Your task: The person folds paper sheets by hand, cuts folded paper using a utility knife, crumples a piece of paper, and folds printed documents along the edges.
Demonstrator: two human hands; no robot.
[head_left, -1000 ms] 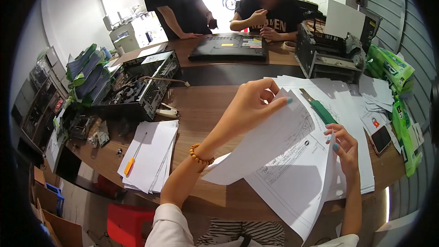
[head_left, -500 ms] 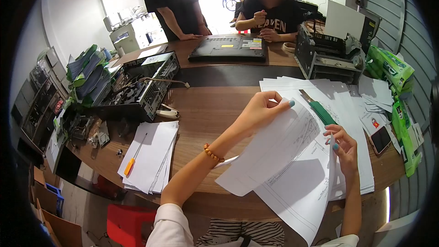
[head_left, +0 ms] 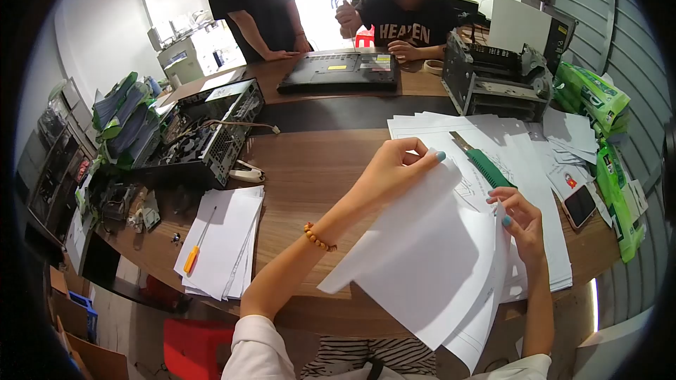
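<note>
Head view: wooden desk [head_left: 303, 162], slatted wall [head_left: 584, 3], 2 people [head_left: 250, 3] opposite; left fingers [head_left: 427, 162] and right fingers [head_left: 516, 229] clamped on paper [head_left: 415, 239].

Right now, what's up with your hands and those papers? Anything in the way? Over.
Left fingers pinching large white paper sheet near its top. Right fingers gripping curled white paper edges. Possibly in the way: green-handled utility knife, close beyond right fingers.

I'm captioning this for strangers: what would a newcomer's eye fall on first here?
Probably the large white paper sheets at front centre, held by the left hand and right hand. Next, the green-handled metal-bladed knife on white papers just beyond the right hand. Then the open black metal computer case at the left.
</note>
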